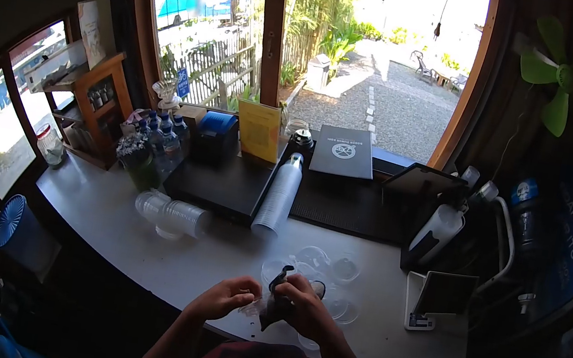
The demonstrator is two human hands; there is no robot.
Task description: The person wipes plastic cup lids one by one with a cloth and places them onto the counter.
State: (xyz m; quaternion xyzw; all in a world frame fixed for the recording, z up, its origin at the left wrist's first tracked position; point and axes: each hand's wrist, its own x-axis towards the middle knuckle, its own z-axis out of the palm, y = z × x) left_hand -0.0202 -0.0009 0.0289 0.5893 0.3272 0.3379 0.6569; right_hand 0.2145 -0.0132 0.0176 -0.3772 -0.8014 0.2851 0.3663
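Observation:
Low over the counter's front edge, my right hand (304, 306) is closed round a dark, irregular object (272, 317), whose kind I cannot make out. A pale rounded end (318, 287) shows just behind its knuckles. My left hand (228, 298) is beside it, thumb and fingers curled together in a pinch; what it holds, if anything, is too small to name. Several clear plastic lids (313, 258) lie flat around and behind my right hand. Small dark bits dot the counter close to my hands.
A long stack of clear cups (278, 196) leans against a black tray (215, 183). Shorter cup stacks (181, 217) lie on the counter (116, 228) at left. A tablet-like stand (443, 299) and white bottle (437, 227) are at right; a dark menu folder (343, 152) is behind.

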